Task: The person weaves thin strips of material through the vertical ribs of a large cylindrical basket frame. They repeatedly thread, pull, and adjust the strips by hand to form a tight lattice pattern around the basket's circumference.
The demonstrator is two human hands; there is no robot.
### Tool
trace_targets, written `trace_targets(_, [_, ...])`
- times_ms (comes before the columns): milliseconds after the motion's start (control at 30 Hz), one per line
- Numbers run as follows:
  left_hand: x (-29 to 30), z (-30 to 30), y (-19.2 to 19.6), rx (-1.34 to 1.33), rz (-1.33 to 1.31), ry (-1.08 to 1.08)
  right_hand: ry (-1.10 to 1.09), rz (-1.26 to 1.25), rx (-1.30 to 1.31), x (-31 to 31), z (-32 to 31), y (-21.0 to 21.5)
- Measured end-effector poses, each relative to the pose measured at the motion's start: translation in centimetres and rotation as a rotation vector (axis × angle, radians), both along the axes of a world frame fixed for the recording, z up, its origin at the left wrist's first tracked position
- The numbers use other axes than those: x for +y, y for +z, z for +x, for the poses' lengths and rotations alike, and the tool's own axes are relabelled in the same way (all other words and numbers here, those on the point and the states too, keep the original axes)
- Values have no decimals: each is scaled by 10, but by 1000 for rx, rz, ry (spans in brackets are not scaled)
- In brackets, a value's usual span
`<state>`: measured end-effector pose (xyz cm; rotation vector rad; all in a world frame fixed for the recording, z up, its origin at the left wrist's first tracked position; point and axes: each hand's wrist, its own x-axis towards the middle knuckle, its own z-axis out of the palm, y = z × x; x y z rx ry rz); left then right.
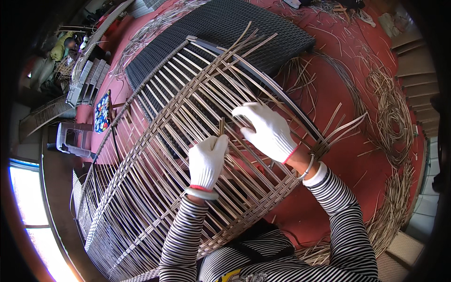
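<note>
A large curved wicker frame of brown-grey strands (181,110) lies slanted before me, with woven bands crossing its long parallel strands. My left hand (206,160), in a white knit glove, is closed over the middle of the open strands. Short strand ends (221,126) stick up from its thumb and forefinger. Just right of it, my right hand (267,128), gloved the same way, hovers close over the strands. Its fingers are curved, with a gap between thumb and forefinger, and I see nothing held there. Loose strand ends (345,126) jut out beyond my right wrist.
Behind the frame lies a dark woven panel (263,28) on the red floor (347,188). Coils of loose strands (392,113) curve along the right side. At left are a grey plastic crate (74,140), a colourful patterned cloth (102,113) and stacked woven pieces (87,82).
</note>
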<state>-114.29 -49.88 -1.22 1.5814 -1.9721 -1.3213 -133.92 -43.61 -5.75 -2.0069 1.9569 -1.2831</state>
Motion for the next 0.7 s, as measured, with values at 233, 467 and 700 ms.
trace_targets(233, [4, 1, -15, 36, -197, 3, 39, 87, 305, -17, -5, 1])
trace_targets(467, [-9, -3, -16, -101, -145, -170, 208, 291, 390, -49, -21, -10])
trace_targets(700, [-2, 7, -21, -178, -398, -331, 343, 351, 323, -44, -31, 5])
